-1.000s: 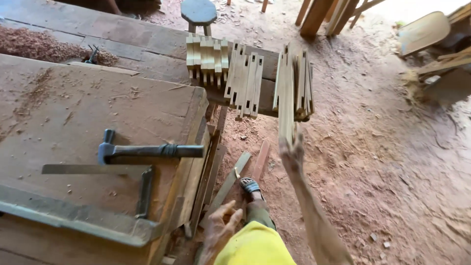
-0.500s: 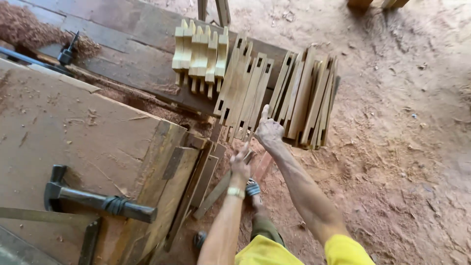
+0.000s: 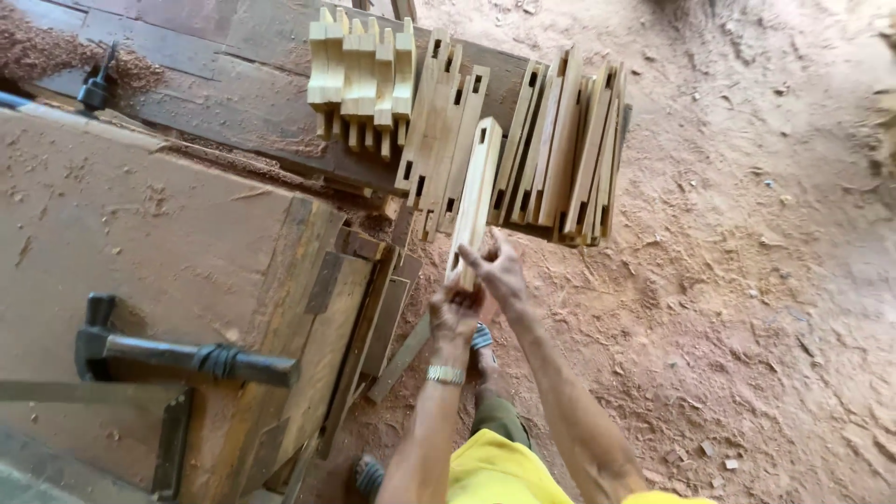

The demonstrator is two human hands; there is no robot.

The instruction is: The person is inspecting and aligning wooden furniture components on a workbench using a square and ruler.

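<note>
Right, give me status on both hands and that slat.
Left hand and right hand both grip slotted wooden slat. Slat upright beside stacked slats. Nothing blocking.

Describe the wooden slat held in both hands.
The wooden slat is a pale, flat, narrow strip of light wood with a small dark rectangular slot near its top end. It points up and away, slightly tilted. The left hand and right hand grip its lower end, before the slotted pieces stacked behind.

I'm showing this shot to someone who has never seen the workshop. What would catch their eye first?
Probably the pale slotted wooden slat at centre, gripped at its lower end by the left hand and right hand. Behind it, rows of similar slats lean on a dark bench. A hammer lies lower left.
</note>
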